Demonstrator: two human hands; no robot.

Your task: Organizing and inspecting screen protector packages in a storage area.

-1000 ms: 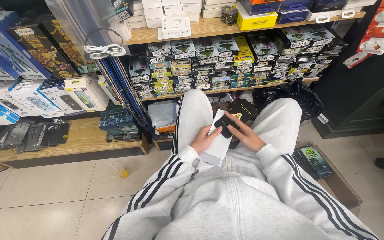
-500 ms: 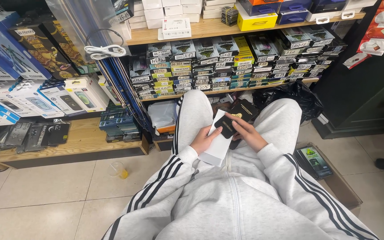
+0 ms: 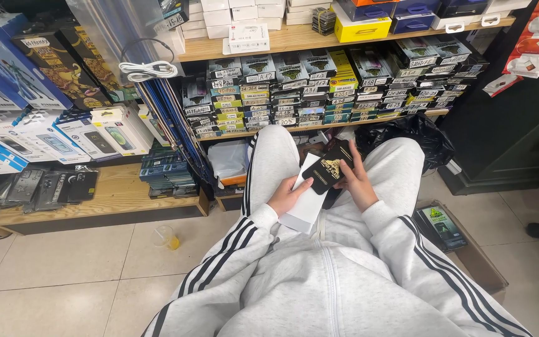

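A: The white box (image 3: pixel 305 201) is lying in the middle of the frame, on the grey-clad lap, and the left hand (image 3: pixel 287 196) is gripping it from below, thumb pressing on its top face.

B: And farther left?

A: At the far left, blue and white boxes (image 3: pixel 7 118) are leaning on a wooden shelf (image 3: pixel 110 200), with dark phone cases (image 3: pixel 45 186) lying beside them. A small plastic cup (image 3: pixel 167 236) is standing on the tiled floor (image 3: pixel 63 262) below the shelf. A coiled white cable (image 3: pixel 148 69) is hanging higher up.

B: What is sitting just right of the white box?

A: A black packet with a gold emblem (image 3: pixel 329 168) is overlapping the box's upper right corner. The right hand (image 3: pixel 355 182) is clasping that packet, fingers curling around its right edge.

B: Behind the hands?

A: Rows of small labelled packets (image 3: pixel 319 87) are filling the shelving across the upper centre, and a yellow box (image 3: pixel 362 28) is sitting on the plank above. A black plastic bag (image 3: pixel 416 132) is slumping behind the right knee.

B: And at the right?

A: A dark packet with a green design (image 3: pixel 441 226) is lying on a cardboard box (image 3: pixel 478 265), lower right.
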